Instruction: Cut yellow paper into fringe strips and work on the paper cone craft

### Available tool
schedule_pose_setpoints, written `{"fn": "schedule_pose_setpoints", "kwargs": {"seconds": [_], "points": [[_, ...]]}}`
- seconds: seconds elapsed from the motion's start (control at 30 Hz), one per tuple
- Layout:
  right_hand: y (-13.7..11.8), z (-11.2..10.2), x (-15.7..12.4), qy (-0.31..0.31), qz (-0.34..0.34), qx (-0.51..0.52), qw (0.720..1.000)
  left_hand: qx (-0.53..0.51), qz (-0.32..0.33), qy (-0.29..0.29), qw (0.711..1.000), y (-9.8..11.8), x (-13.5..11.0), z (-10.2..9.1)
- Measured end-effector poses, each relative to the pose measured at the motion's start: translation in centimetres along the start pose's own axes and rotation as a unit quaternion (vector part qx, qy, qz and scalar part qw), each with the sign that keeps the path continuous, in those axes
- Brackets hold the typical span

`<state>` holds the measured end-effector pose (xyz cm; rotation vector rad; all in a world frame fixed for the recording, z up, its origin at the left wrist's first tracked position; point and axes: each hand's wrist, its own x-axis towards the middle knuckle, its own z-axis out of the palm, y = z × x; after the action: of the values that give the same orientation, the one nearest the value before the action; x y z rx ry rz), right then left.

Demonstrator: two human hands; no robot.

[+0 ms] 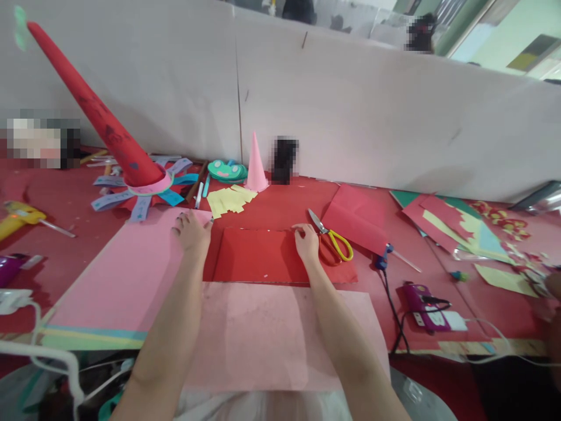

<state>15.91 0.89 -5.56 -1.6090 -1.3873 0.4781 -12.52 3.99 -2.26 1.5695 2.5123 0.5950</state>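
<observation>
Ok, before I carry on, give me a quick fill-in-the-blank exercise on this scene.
1. The large flat paper sheet under the left hand is ____.
2. Just beside the right hand lie metal ____ with a yellow handle loop.
3. The tall, leaning paper cone is mostly ____.
4. The yellow glue gun lies at the picture's ____ edge.

Missing words: pink; scissors; red; left.

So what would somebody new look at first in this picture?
Probably the tall red cone rising at the left, with blue and purple strips spread around its base. Next, perhaps the small pink cone standing farther back, near the middle. Then maybe the scissors with a bright yellow handle loop, lying just right of the right hand.
</observation>
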Motion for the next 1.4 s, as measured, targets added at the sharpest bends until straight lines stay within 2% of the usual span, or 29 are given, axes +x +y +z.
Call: {"fn": "schedule_pose_setpoints", "kwargs": {"seconds": [0.3,0.67,0.87,1.07,1.23,1.4], "points": [[0.0,0.1,0.0,-0.003,-0.010,-0.009,1.000,0.003,0.004,0.013,1.000,0.2,-0.1,-0.5],[0.1,0.2,0.2,-0.005,-0.019,-0.016,1.000,0.018,0.020,-0.037,0.999,1.3,-1.6,-1.2],[0.3,0.2,0.1,-0.009,-0.019,-0.019,1.000,-0.009,0.001,-0.023,1.000,2.1,-2.2,-1.2],[0.4,0.3,0.2,-0.010,-0.022,-0.023,0.999,0.047,0.015,-0.042,0.998,2.2,-2.3,-1.1],[0.3,0.4,0.2,-0.008,-0.024,-0.027,0.999,0.061,0.065,-0.015,0.996,3.4,-3.5,-1.7],[0.2,0.4,0.2,-0.010,-0.029,-0.043,0.999,0.067,0.174,0.010,0.983,6.1,-6.6,-1.0]]}}
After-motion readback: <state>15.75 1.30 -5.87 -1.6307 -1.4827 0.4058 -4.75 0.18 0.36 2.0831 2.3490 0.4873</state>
